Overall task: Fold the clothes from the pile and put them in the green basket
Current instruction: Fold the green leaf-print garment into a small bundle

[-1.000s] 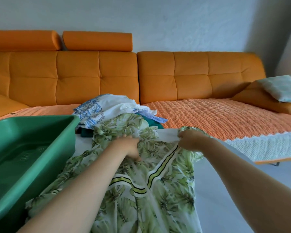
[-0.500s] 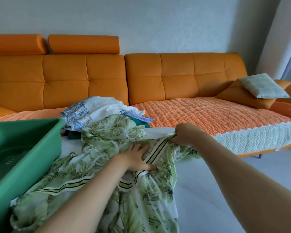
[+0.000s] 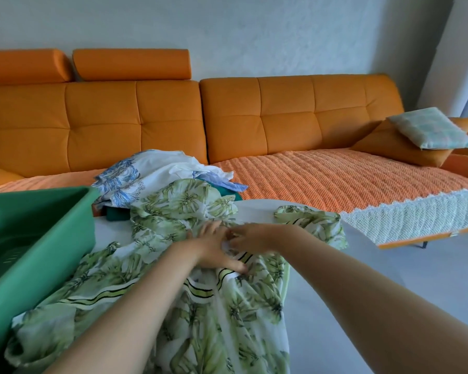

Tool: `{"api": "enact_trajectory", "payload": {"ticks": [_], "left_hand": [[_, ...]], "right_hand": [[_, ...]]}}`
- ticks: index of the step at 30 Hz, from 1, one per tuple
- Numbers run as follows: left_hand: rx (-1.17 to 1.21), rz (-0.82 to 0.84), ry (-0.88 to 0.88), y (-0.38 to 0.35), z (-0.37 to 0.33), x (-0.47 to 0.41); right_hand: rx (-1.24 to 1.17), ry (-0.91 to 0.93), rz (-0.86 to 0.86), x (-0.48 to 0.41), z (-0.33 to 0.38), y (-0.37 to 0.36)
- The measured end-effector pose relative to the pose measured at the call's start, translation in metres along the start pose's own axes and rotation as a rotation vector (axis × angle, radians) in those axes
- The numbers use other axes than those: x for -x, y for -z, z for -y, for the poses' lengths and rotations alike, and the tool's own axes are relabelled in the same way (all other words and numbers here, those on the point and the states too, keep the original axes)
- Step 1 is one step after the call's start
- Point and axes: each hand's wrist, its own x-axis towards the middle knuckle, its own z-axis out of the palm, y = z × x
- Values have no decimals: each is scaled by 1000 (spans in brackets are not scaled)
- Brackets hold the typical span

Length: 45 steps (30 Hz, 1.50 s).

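Left hand (image 3: 214, 251) flat on leaf-print garment (image 3: 227, 319), fingers spread. Right hand (image 3: 251, 236) touches it over the fabric, grip too blurred to call. Garment spread on table (image 3: 257, 209); green basket (image 3: 38, 238) left, clothes pile (image 3: 157, 171) behind.

Both forearms bare — left hand (image 3: 214, 251) and right hand (image 3: 256, 236) bare too, as far as blur allows.

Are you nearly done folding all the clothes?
Not nearly. Done: nothing yet, since no folded clothes show in the green basket. In hand: the left hand and right hand are on the leafy dress, spread unfolded on the table. Left: the pile behind it waits.
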Motion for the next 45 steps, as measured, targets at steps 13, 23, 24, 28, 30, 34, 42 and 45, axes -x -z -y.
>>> {"api": "enact_trajectory", "payload": {"ticks": [13,23,24,28,30,34,42,45], "left_hand": [[-116,354,440,44,30,26],[130,88,207,8,126,24],[110,73,209,6,132,19],[26,-41,213,6,133,12],[-29,-134,196,10,126,14],[-18,-240,124,27,110,35],[12,-427,-79,31,71,115],[37,-375,-130,22,56,149]], "right_hand": [[536,-217,-314,-30,22,5],[-28,-61,-113,-65,23,-34],[-19,-60,-127,-68,18,-32],[130,-88,-204,-77,18,-27],[191,-97,-275,-73,25,-25],[131,-14,-395,-51,47,-15],[-110,294,-385,39,102,-4],[-184,307,-305,74,115,-12]]}}
